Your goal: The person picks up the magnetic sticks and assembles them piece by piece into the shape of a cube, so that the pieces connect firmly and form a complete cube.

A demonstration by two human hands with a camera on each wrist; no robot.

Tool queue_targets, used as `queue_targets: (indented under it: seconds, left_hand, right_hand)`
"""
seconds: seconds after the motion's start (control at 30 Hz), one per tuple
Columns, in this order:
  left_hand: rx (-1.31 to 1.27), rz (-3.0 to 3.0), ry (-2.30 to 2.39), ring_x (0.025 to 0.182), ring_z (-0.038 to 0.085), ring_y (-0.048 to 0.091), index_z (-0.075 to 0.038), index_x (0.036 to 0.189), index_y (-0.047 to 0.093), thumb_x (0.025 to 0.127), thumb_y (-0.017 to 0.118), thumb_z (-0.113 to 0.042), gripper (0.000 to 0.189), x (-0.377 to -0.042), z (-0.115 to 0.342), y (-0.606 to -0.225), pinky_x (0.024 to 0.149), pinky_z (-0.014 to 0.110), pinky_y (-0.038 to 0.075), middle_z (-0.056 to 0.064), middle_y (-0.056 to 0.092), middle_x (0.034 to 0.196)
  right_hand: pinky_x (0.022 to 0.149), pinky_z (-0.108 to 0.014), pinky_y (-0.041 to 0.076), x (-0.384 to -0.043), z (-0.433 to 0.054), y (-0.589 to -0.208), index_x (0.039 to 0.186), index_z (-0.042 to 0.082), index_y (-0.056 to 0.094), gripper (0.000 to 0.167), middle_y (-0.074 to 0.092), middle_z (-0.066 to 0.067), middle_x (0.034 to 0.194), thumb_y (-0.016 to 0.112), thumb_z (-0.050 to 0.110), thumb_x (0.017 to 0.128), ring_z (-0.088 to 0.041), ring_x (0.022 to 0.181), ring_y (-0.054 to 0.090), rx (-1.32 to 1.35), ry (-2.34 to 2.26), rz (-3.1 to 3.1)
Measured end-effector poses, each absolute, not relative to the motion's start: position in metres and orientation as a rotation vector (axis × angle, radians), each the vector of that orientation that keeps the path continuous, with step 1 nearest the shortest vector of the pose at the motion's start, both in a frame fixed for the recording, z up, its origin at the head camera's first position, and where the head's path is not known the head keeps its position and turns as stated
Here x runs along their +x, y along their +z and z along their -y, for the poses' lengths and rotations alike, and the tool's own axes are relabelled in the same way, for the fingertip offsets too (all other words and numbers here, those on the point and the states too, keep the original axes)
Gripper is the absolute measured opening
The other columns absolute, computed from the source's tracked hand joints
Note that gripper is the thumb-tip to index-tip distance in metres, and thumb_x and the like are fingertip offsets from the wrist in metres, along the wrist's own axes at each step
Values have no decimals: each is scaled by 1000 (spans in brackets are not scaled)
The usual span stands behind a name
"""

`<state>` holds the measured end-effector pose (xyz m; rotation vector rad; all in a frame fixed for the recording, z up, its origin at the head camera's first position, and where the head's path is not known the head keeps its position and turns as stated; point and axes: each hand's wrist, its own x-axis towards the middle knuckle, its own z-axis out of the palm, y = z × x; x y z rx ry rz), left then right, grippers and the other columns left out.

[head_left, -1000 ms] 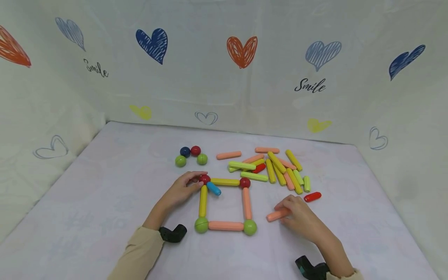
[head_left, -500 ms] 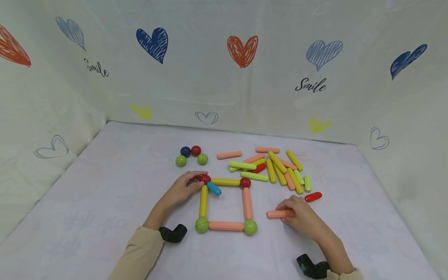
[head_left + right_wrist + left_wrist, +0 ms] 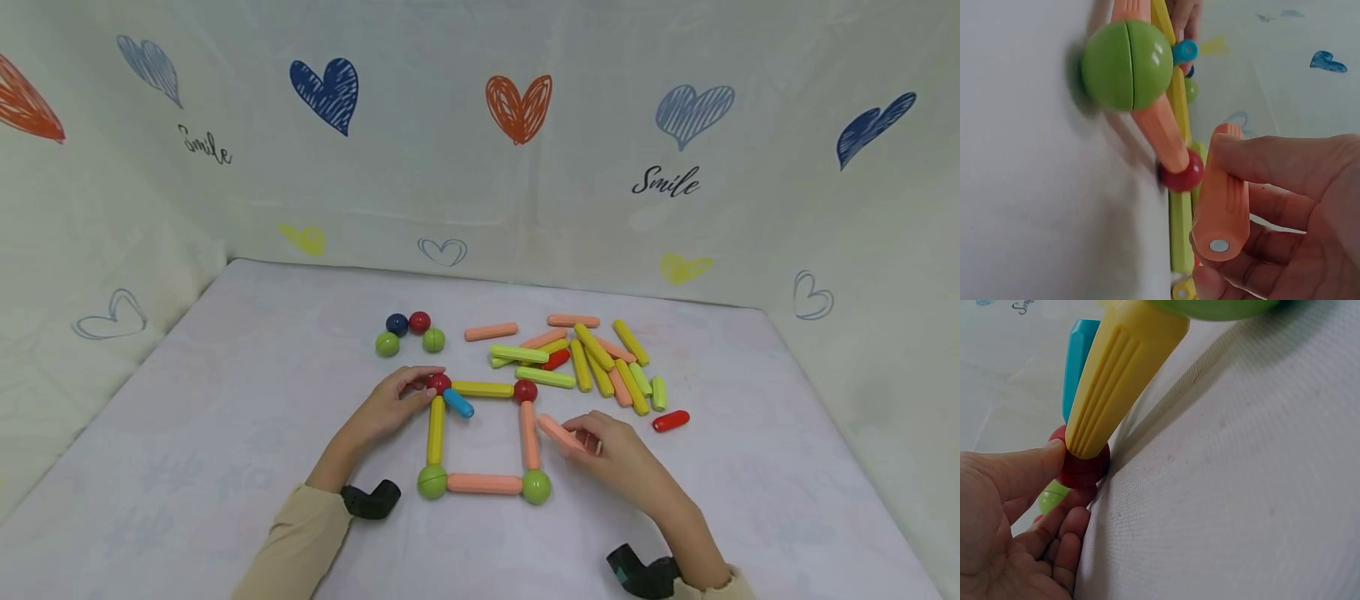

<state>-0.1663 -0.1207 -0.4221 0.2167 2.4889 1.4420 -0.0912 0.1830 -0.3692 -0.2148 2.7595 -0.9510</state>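
A square of rods and balls lies on the table. My left hand point(image 3: 393, 406) pinches its far-left red ball point(image 3: 1079, 470) between thumb and fingers. From that ball a blue rod point(image 3: 459, 404) sticks up at a slant, and a yellow rod point(image 3: 1124, 375) runs toward the near green ball point(image 3: 432, 482). My right hand point(image 3: 618, 450) holds a loose orange rod point(image 3: 1222, 194) between thumb and fingers, just right of the square's orange side rod point(image 3: 529, 437). A pale metal disc shows in the held rod's end. The far-right red ball point(image 3: 526, 391) and near-right green ball point(image 3: 1127, 65) form the other corners.
A pile of yellow, orange and lime rods point(image 3: 600, 358) lies behind and right of the square. One short red rod point(image 3: 671, 421) rests right of it. Several loose balls point(image 3: 420, 322) sit at the back left. A white curtain point(image 3: 480, 183) with printed hearts stands behind the table.
My right hand has moved left toward the square with the orange rod, which has turned so its free end points away and left. The left hand stays on the red ball.
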Motion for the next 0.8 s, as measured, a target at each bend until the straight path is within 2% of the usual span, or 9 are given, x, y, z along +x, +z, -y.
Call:
queue_targets:
  seconds: [0.4, 0.8]
  left_hand:
    - [223, -2481, 1449, 117, 24, 46, -19, 131, 53, 93, 57, -22, 38, -165, 120, -421, 105, 45, 35, 7, 54, 123]
    - [228, -2483, 1451, 120, 24, 45, -19, 131, 53, 93, 57, -21, 38, -166, 121, -422, 105, 45, 34, 7, 53, 126]
  right_hand:
    - [56, -20, 36, -98, -118, -368, 106, 5, 66, 25, 48, 1, 73, 69, 18, 84, -12, 69, 44, -345, -992, -2715]
    - [51, -20, 34, -101, -107, -372, 101, 3, 66, 22, 49, 1, 65, 67, 16, 84, -12, 60, 44, -340, -1052, -2691]
